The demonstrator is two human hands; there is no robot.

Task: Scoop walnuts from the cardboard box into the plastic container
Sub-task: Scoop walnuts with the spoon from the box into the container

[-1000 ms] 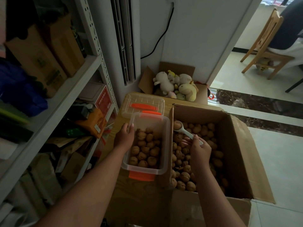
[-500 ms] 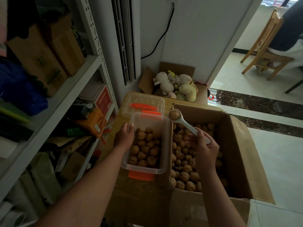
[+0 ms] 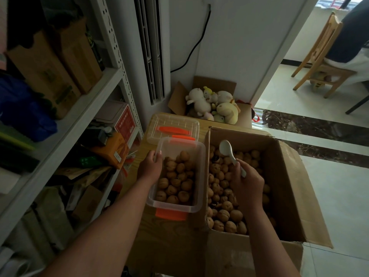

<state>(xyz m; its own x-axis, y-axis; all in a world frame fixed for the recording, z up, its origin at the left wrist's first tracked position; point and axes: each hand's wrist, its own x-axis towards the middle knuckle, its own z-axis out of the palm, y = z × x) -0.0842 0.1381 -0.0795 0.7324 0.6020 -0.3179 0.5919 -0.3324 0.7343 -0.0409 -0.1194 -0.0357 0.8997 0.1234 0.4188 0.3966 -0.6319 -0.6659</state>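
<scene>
— Where are the walnuts (image 3: pixel 221 176)?

— Most lie loose in the open cardboard box (image 3: pixel 285 186), at 3 o'clock from the plastic container (image 3: pixel 196 206). The container is partly filled with more of them and stands on a wooden top (image 3: pixel 143 246), touching the box's side.

— And the hands?

— The left hand (image 3: pixel 149 166) grips the container's rim at its 10 o'clock corner, thumb inside, fingers outside. The right hand (image 3: pixel 247 182) is over the box, fingers curled tight round the handle of a white spoon (image 3: pixel 225 147). The spoon's bowl is empty and points toward 11 o'clock, above the nuts.

— Anything between box and container?

— The box's left flap (image 3: pixel 206 156) stands upright along the container's 3 o'clock edge, between the two heaps of nuts.

— What else is about?

— The clear lid (image 3: pixel 173 126) with orange clips lies at 12 o'clock from the container, just beyond it. At 1 o'clock is a smaller carton of plush toys (image 3: pixel 209 104) against the wall, with a black cable (image 3: pixel 199 41) hanging above. A crowded metal shelf (image 3: pixel 79 108) fills the 9 o'clock side. A wooden chair (image 3: pixel 319 56) stands well apart at 2 o'clock, with someone sitting on it.
</scene>
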